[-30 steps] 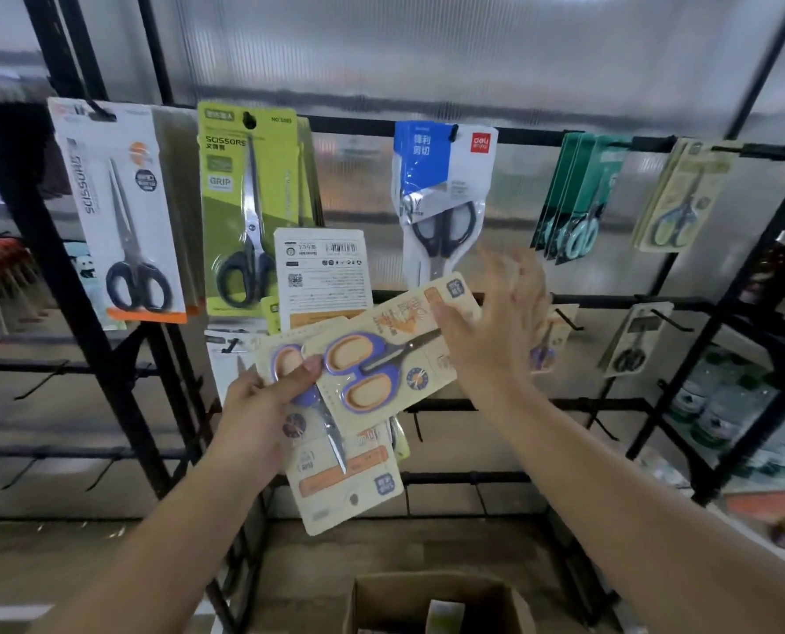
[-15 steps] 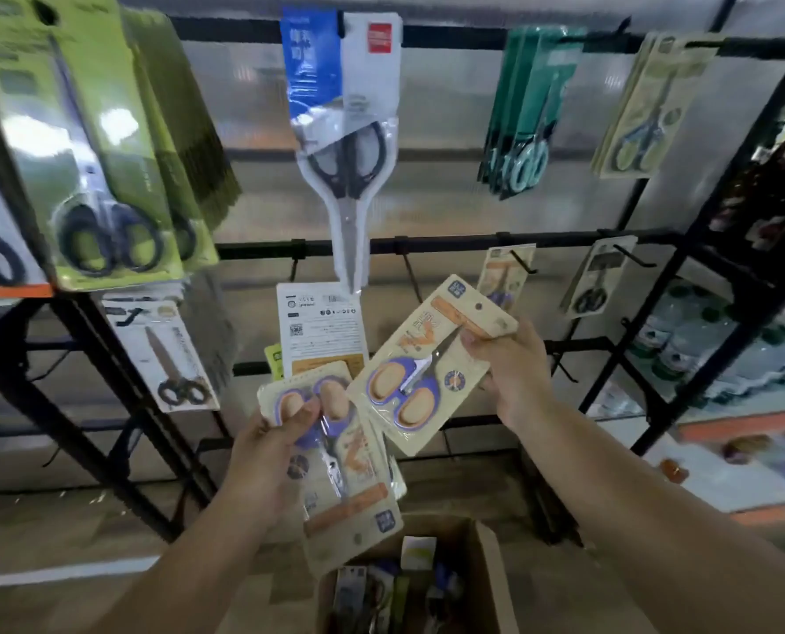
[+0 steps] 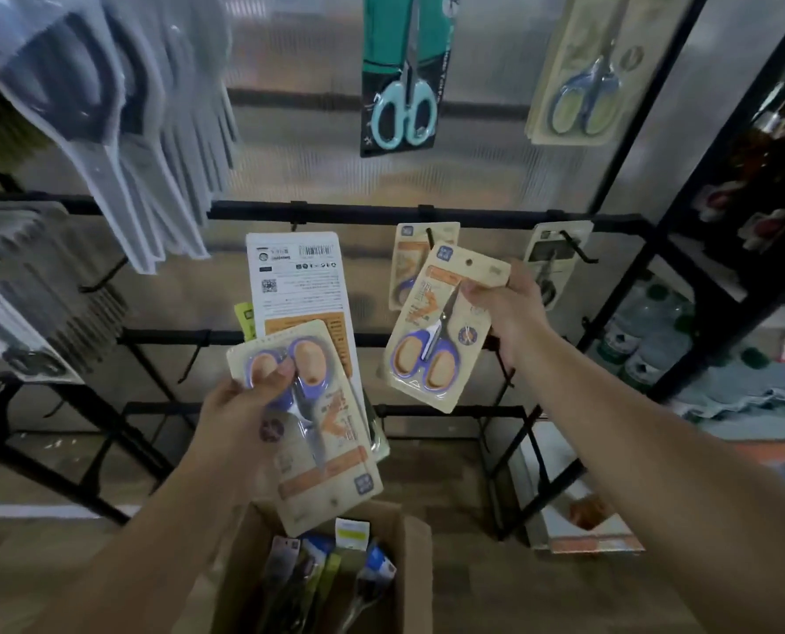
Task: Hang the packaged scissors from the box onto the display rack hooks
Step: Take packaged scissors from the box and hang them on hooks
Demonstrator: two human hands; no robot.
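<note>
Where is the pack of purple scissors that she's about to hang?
In the head view, the single pack of purple scissors is pinched at its top by the right hand, right of centre, just in front of the matching pack already hanging on the middle rail.

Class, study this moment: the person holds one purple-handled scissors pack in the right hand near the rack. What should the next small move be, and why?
Probably lift the right hand so the hole at the top of its scissors pack slides onto the hook just above. A matching pack already hangs there, so it seems the right peg. The left hand holds more packs waiting.
</note>
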